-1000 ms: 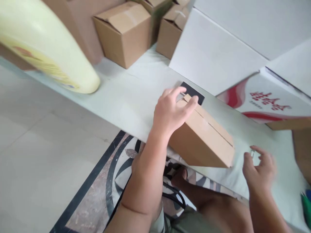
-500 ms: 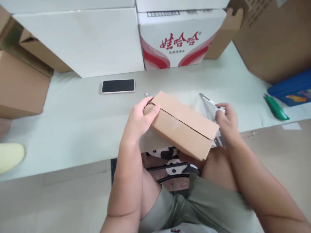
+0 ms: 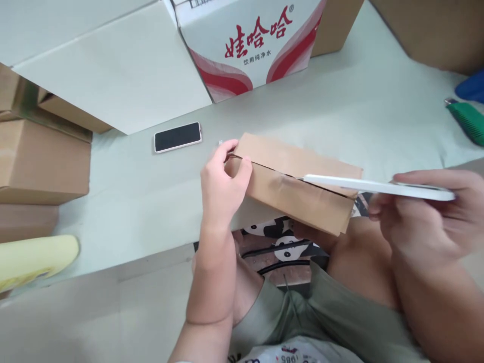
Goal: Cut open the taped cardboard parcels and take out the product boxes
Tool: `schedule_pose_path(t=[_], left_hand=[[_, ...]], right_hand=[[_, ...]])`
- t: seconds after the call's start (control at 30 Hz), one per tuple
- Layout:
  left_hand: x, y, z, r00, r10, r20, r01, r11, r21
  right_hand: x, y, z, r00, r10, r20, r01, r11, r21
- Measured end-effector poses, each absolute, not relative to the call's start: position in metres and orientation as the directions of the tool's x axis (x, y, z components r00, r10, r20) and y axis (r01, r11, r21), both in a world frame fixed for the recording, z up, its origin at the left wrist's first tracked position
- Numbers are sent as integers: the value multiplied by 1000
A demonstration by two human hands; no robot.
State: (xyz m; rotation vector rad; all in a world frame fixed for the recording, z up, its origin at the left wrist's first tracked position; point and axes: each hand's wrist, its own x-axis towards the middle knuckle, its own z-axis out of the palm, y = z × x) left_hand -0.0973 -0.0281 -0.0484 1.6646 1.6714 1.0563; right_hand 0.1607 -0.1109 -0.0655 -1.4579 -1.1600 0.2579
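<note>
A long brown cardboard box [image 3: 298, 181] lies tilted at the near edge of the pale table [image 3: 151, 201], its top flaps closed along a seam. My left hand [image 3: 223, 181] grips the box's left end, thumb on the front face and fingers curled over the top. My right hand [image 3: 423, 217] is raised close to the camera at the right. It pinches a flat white item [image 3: 378, 186], seen edge-on, whose tip reaches over the box's right end. I cannot tell what the white item is.
A black phone [image 3: 177, 136] lies face up behind the box. A white carton with red lettering [image 3: 249, 45] and a plain white carton [image 3: 106, 70] stand at the back. Brown boxes [image 3: 41, 161] stack at the left, above a yellow object [image 3: 34, 257]. A green object [image 3: 469, 118] lies at the right.
The view swung from the left side to face the table. My right hand took up the flat white item and lifted it toward the camera. My left hand stayed on the box's left end.
</note>
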Motion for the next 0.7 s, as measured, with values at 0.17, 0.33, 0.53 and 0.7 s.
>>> schedule_pose_path(t=[0.17, 0.33, 0.53, 0.7], left_hand=[[-93, -24, -51, -58, 965, 257, 575, -178, 799], [-95, -20, -52, -36, 965, 261, 585, -191, 788], [-96, -18, -55, -12, 966, 260, 549, -211, 809], [-96, -17, -57, -20, 969, 248, 537, -199, 820]], right_hand=[[161, -112, -51, 69, 801, 595, 774, 333, -538], [165, -117, -42, 2, 797, 604, 821, 343, -456], [173, -117, -39, -191, 732, 654, 808, 495, -319], [172, -118, -41, -206, 711, 672, 794, 523, -310]])
